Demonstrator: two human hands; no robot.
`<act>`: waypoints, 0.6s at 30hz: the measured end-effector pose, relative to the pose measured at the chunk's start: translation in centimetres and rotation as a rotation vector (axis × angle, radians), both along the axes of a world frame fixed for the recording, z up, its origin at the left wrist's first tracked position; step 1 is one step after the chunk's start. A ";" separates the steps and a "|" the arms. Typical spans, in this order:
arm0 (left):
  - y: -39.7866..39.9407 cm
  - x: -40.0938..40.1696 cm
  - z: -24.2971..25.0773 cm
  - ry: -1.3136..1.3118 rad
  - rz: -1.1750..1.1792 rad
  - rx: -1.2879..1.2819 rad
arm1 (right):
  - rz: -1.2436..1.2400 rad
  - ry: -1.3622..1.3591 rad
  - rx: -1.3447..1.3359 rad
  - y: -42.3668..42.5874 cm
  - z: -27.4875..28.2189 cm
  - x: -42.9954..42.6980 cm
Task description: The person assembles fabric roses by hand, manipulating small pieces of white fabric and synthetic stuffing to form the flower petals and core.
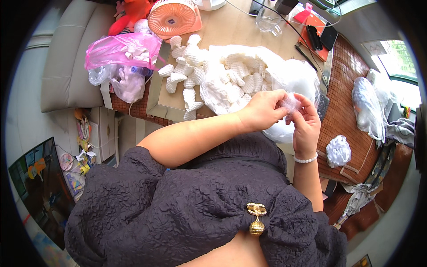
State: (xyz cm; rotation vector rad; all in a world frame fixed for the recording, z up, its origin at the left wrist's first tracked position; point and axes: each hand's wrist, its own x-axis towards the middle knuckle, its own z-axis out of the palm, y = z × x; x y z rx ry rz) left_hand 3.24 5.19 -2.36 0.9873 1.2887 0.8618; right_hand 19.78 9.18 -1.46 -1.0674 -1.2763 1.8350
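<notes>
A small tuft of white fluffy fiber stuffing is pinched between the fingers of my left hand and my right hand, which wears a white bead bracelet. Just beyond the hands, a clear plastic bag holds white material that looks like the same stuffing; part of it shows below the hands. To its left, an opened white plastic bag is full of small white waffle-textured fabric pieces. More such pieces lie heaped on the table left of that bag.
An orange fan, a glass mug and a black pen are on the table. A pink plastic bag stands left. Right, a bag of white items lies on the brown woven mat.
</notes>
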 end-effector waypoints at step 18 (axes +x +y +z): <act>1.2 1.0 -0.7 -0.271 0.109 -0.253 | -0.188 0.289 -0.355 0.9 -1.0 2.6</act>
